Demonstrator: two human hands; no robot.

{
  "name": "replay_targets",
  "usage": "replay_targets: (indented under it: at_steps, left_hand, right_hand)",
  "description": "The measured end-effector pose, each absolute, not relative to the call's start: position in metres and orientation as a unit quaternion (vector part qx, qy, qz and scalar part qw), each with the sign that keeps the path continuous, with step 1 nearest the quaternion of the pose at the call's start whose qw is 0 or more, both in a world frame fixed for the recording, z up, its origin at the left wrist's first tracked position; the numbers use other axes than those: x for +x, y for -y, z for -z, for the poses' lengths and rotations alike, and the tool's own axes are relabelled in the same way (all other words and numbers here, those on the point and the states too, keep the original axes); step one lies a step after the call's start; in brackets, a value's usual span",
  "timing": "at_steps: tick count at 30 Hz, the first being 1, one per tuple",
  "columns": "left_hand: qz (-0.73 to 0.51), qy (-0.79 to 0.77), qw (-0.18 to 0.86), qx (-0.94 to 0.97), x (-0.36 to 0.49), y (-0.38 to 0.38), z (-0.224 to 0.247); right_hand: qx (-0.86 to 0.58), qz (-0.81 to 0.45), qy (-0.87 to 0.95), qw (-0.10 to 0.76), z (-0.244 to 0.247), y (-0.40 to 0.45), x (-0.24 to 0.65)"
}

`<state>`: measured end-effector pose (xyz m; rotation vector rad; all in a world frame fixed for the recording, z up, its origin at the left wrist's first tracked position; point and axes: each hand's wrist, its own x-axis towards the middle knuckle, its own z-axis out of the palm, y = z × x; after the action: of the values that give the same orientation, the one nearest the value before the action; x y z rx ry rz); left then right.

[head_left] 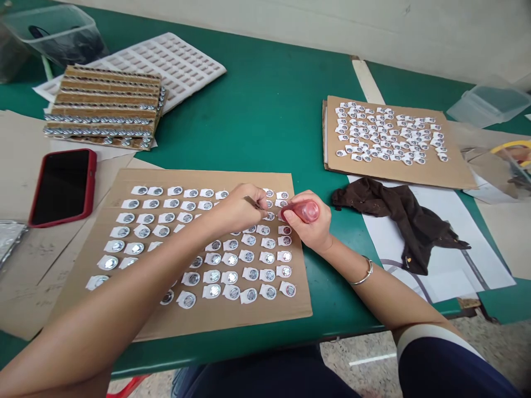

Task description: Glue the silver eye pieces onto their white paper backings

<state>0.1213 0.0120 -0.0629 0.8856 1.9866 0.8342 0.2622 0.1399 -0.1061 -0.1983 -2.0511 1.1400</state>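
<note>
A cardboard sheet (pixel 174 326) lies before me, carrying rows of round silvery pieces on small white tabs (pixel 231 277). My left hand (pixel 244 207) is closed round a thin dark tool (pixel 251 203), above the upper right part of the sheet. Close beside it, my right hand (pixel 313 224) grips a small red bottle (pixel 306 211), its narrow end turned left toward the pieces. The two hands nearly meet over the sheet's right edge. Some pieces near the right edge look reddish (pixel 284 230). The left forearm covers part of the rows, and the tool's tip is hidden by the fingers.
A red-cased phone (pixel 63 188) lies left, below stacked cardboard strips with metal pieces (pixel 103 108) and a white moulded sheet (pixel 182 66). At right are another filled cardboard (pixel 452 166), a dark brown cloth (pixel 398 213) and a clear container (pixel 489 105). A clear tub (pixel 62 33) stands back left.
</note>
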Motion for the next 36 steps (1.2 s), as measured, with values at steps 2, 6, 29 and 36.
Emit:
replay_targets:
  at_steps: [2, 6, 29, 36]
  left_hand:
    - [-0.327, -0.784, 0.394, 0.350, 0.122, -0.012, 0.061]
    - [-0.332, -0.781, 0.394, 0.353, 0.123, -0.009, 0.060]
    - [-0.336, -0.781, 0.391, 0.352, 0.124, -0.010, 0.058]
    - [-0.347, -0.780, 0.397, 0.339, 0.125, -0.010, 0.054]
  right_hand:
    - [-0.076, -0.445, 0.807, 0.382, 0.107, -0.140, 0.263]
    - [-0.070, -0.448, 0.805, 0.383, 0.107, -0.139, 0.264]
    - [-0.088, -0.444, 0.813, 0.367, 0.107, -0.138, 0.264]
    - [-0.071, -0.451, 0.811, 0.366, 0.106, -0.136, 0.265]
